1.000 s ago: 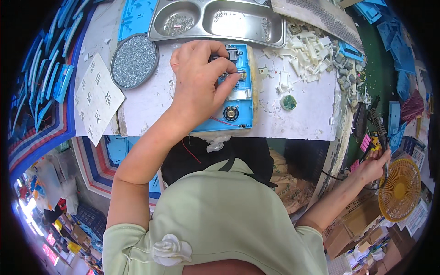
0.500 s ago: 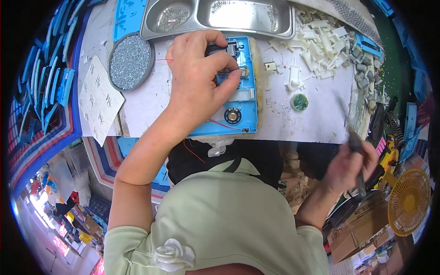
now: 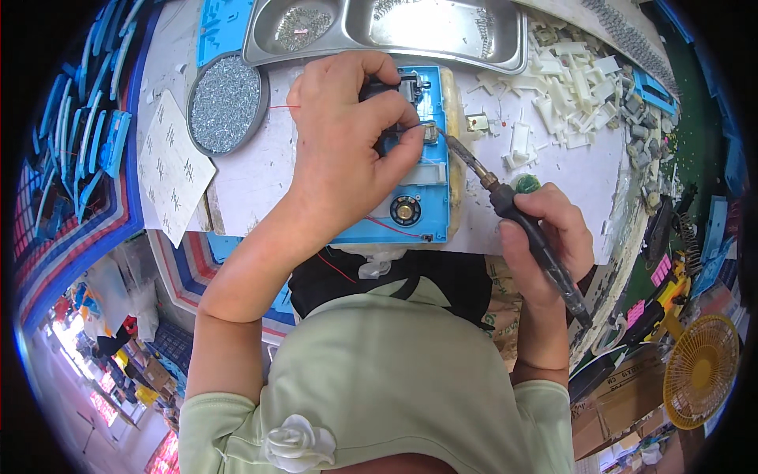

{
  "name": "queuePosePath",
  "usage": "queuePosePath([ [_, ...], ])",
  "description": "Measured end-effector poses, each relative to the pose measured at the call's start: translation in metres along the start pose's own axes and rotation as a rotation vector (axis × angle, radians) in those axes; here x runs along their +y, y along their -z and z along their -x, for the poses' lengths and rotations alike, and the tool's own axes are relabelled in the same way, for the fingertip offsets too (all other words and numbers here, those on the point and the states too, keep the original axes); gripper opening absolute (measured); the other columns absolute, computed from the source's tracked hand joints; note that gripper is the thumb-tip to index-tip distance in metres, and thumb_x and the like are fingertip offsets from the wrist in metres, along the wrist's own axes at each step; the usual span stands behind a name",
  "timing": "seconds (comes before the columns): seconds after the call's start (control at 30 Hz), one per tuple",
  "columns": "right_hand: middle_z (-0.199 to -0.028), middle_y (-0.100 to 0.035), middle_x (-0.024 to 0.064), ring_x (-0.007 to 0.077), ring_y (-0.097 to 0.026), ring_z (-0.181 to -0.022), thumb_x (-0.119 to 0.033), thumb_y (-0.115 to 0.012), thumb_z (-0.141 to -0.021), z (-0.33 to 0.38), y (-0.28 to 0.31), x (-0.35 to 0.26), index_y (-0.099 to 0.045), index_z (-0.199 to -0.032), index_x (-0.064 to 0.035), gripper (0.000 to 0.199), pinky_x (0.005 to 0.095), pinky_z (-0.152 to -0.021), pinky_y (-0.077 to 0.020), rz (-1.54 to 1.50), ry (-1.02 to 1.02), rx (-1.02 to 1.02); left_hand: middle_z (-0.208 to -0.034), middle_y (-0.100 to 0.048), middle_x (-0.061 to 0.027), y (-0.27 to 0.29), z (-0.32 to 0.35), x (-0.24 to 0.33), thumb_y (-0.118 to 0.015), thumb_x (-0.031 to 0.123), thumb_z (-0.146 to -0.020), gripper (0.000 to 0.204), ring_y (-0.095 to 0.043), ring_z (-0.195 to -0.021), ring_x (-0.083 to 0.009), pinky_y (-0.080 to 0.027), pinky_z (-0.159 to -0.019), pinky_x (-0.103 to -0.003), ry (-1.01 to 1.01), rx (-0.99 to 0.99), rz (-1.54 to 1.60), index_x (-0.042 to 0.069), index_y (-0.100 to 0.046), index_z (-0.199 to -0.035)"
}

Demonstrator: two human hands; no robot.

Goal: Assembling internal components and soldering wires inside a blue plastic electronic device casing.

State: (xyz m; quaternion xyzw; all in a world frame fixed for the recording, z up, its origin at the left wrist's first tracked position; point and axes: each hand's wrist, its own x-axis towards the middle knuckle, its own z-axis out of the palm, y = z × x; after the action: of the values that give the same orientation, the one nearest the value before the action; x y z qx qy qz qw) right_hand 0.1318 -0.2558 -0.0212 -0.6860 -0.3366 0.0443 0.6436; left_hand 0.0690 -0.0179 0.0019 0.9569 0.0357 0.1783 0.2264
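Observation:
A blue plastic casing (image 3: pixel 436 91) lies in front of me on a yellowish pad. Inside it are a round speaker (image 3: pixel 405 211), red wires and a small metal-cased part (image 3: pixel 429 133). My left hand (image 3: pixel 339 134) rests over the casing, thumb and fingertips pinched beside that metal part; whatever they hold is hidden. In my right hand (image 3: pixel 557 241) is a soldering iron (image 3: pixel 537 241) with a black handle. Its tip points up and left, close to the metal part; whether they touch I cannot tell. A small green round pot (image 3: pixel 526 184) is partly behind the right hand.
A dish of small metal pieces (image 3: pixel 225 107) and a marked paper sheet (image 3: pixel 175 170) lie at left. The steel tray (image 3: pixel 515 55) stands at the back. White plastic parts (image 3: pixel 580 87) are heaped at right; a yellow fan (image 3: pixel 701 371) stands below the table's right side.
My right hand has swung the soldering iron in from the far right to the casing. The left hand keeps its pinch there. The view has shifted slightly.

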Motion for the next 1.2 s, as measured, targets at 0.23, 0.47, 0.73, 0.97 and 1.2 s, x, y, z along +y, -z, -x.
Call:
queuePosePath([
  [0.23,-0.07,-0.06,0.0067,0.0157,-0.051,-0.057,-0.001,-0.082,-0.077,-0.005,-0.001,0.003,-0.066,-0.101,0.0009,0.028,0.0275,-0.051,-0.0373,0.053,0.026,-0.04,-0.112,-0.058,-0.0077,0.001,-0.001,0.002,-0.08,0.012,-0.068,0.015,-0.052,-0.104,-0.027,-0.036,-0.092,-0.039,0.006,0.002,-0.002,0.008,-0.072,-0.08],
  [0.47,-0.068,-0.06,0.0069,0.0211,-0.051,-0.054,0.0,-0.08,-0.075,-0.012,-0.002,0.001,-0.067,-0.1,-0.0017,0.029,0.0306,-0.05,-0.0386,0.203,0.192,-0.098,-0.11,-0.058,-0.0068,-0.001,-0.002,0.001,-0.081,0.011,-0.066,0.015,-0.052,-0.102,-0.0267,-0.037,-0.09,-0.039,-0.002,0.025,0.008,0.008,-0.072,-0.078],
  [0.73,-0.067,-0.06,0.0074,0.0235,-0.054,-0.055,0.001,-0.08,-0.073,-0.012,0.004,0.002,-0.066,-0.101,-0.0019,0.032,0.0322,-0.052,-0.0416,0.193,0.228,-0.1,-0.109,-0.059,-0.0065,-0.002,-0.001,0.002,-0.079,0.011,-0.067,0.013,-0.052,-0.101,-0.0266,-0.038,-0.089,-0.039,0.008,0.036,0.005,0.009,-0.071,-0.076],
  [0.97,-0.066,-0.059,0.0072,0.0234,-0.054,-0.055,0.002,-0.08,-0.072,-0.014,0.002,0.001,-0.066,-0.101,-0.0021,0.033,0.0316,-0.051,-0.0416,0.201,0.242,-0.107,-0.109,-0.059,-0.0066,-0.002,-0.001,0.001,-0.079,0.012,-0.067,0.013,-0.051,-0.102,-0.0268,-0.037,-0.089,-0.04,0.004,0.033,-0.01,0.009,-0.071,-0.076],
  [1.2,-0.067,-0.06,0.0082,0.0229,-0.054,-0.055,0.001,-0.08,-0.073,-0.012,0.007,0.002,-0.065,-0.102,-0.0013,0.033,0.0314,-0.051,-0.042,0.196,0.245,-0.077,-0.111,-0.061,-0.0061,0.003,0.001,0.0,-0.083,0.013,-0.069,0.016,-0.054,-0.104,-0.0263,-0.037,-0.09,-0.039,-0.033,0.034,-0.029,0.011,-0.074,-0.082],
])
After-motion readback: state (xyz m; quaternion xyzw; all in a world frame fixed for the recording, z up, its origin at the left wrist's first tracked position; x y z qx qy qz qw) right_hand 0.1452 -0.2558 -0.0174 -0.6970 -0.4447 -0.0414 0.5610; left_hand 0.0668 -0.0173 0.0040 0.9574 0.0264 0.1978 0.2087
